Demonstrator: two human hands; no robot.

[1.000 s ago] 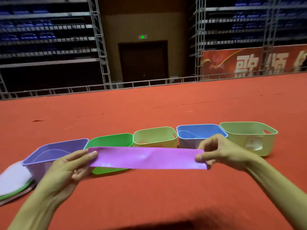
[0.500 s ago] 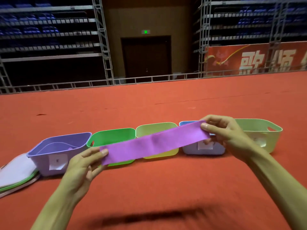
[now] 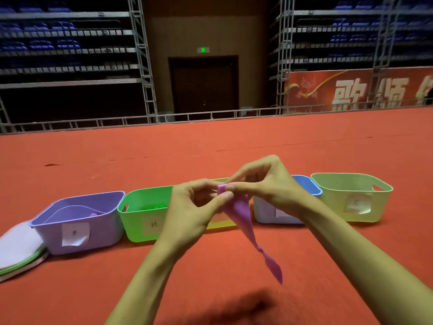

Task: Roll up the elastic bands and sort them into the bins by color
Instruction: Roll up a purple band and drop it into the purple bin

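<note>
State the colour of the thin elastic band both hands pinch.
Purple; the elastic band shows best in the head view.

Red carpet (image 3: 210,146) spreads under the fingers (image 3: 253,174) and runs far beyond them to a low metal rail (image 3: 210,116). Straight beyond the fingers, behind the rail, a dark door (image 3: 203,85) sits in a tan wall (image 3: 206,31), with a small green sign (image 3: 203,50) lit above it. Far back to the left of the fingers, a grey truss (image 3: 144,73) stands beside tiers of blue seats (image 3: 44,44). Far back to the right rise another truss (image 3: 282,66) and more seats (image 3: 351,36), and below them hangs a red banner (image 3: 360,90) with pale characters. The hall is dim. Nearer than the fingers, a blurred shadow (image 3: 246,306) lies on the carpet.
</note>
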